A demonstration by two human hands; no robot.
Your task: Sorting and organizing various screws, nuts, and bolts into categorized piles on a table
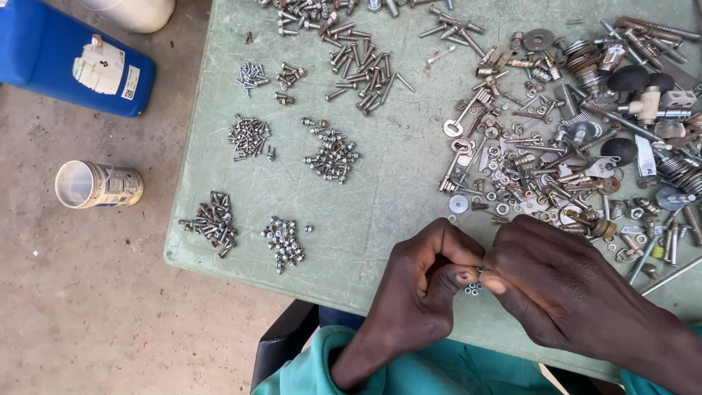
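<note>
My left hand [420, 281] and my right hand [552, 281] meet fingertip to fingertip near the front edge of a pale green table [380, 197]. Between the fingertips both pinch a tiny metal screw [481, 269]. Two small nuts [472, 290] lie on the table just below the fingers. A big mixed heap of screws, washers, keys and bolts [570, 132] spreads right behind my right hand.
Sorted small piles of screws [333, 155] [212, 222] [284, 241] [250, 137] lie on the table's left half, longer bolts [362, 69] farther back. On the concrete floor left of the table lie a blue canister [69, 58] and a tin can [99, 184].
</note>
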